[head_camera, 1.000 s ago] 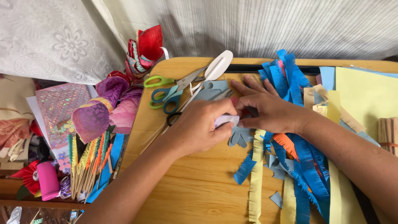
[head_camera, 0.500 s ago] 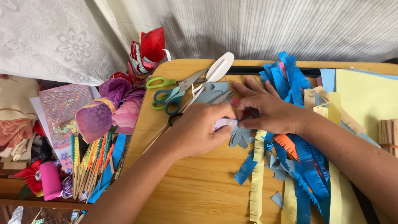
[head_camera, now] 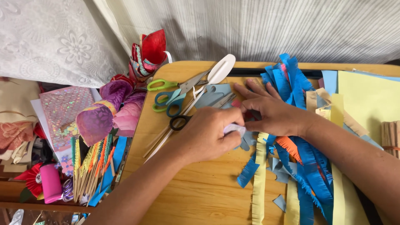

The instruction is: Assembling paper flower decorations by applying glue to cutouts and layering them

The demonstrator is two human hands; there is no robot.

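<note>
Left hand [head_camera: 206, 135], frame centre: curled, pinching small pale paper piece [head_camera: 234, 128] between thumb and fingertips. Right hand [head_camera: 273, 112], just right of it: palm down, fingers spread, pressing on grey-blue paper cutouts [head_camera: 214, 95]; whether gripping anything, cannot tell. Wooden table [head_camera: 200, 191] beneath. Upper centre: green-handled scissors [head_camera: 160, 85], teal-handled scissors [head_camera: 168, 104], white paddle-shaped tool [head_camera: 221, 71]. Right of centre: fringed blue paper strips [head_camera: 308, 162], fringed yellow strip [head_camera: 259, 175]. Left edge: purple paper flowers [head_camera: 100, 116], bundle of coloured sticks [head_camera: 87, 166]. Step judged: joining or folding small piece at fingertips. Next move calls for steady pinch, firm hold-down from other hand.
</note>
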